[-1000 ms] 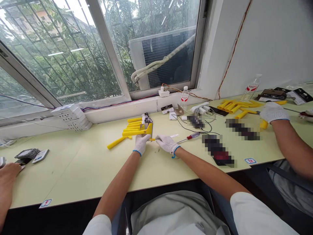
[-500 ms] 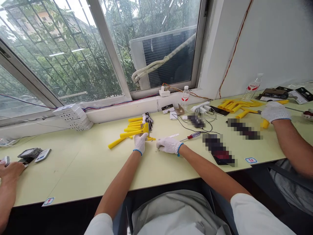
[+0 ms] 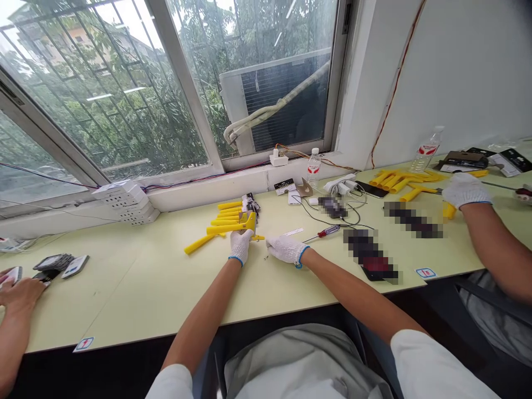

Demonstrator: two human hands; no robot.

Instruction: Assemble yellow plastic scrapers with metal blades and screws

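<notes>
My left hand (image 3: pixel 240 245), in a white knit glove with a blue cuff, is closed around a yellow scraper (image 3: pixel 226 228). The scraper's long handle points left, and its wide head with a greyish plate stands up by my fingers. A small yellow piece (image 3: pixel 258 238) sticks out just right of that hand. My right hand (image 3: pixel 286 249), gloved the same way, rests close to the tabletop with its fingers drawn together; whatever they pinch is hidden. Beside its fingertips lies a tiny screw (image 3: pixel 266 257). Another yellow handle (image 3: pixel 201 244) lies left of my left hand.
Several yellow scrapers (image 3: pixel 230 205) lie behind my left hand. A screwdriver (image 3: pixel 328 231), a white strip (image 3: pixel 295 231), cables and pixelated phones (image 3: pixel 369 255) are on the right. A water bottle (image 3: pixel 313 165) stands by the sill. Co-workers' hands (image 3: pixel 465 191) are at both sides.
The scraper in my left hand has shifted slightly right and tipped, showing more of its plate. My right hand stays nearly in place.
</notes>
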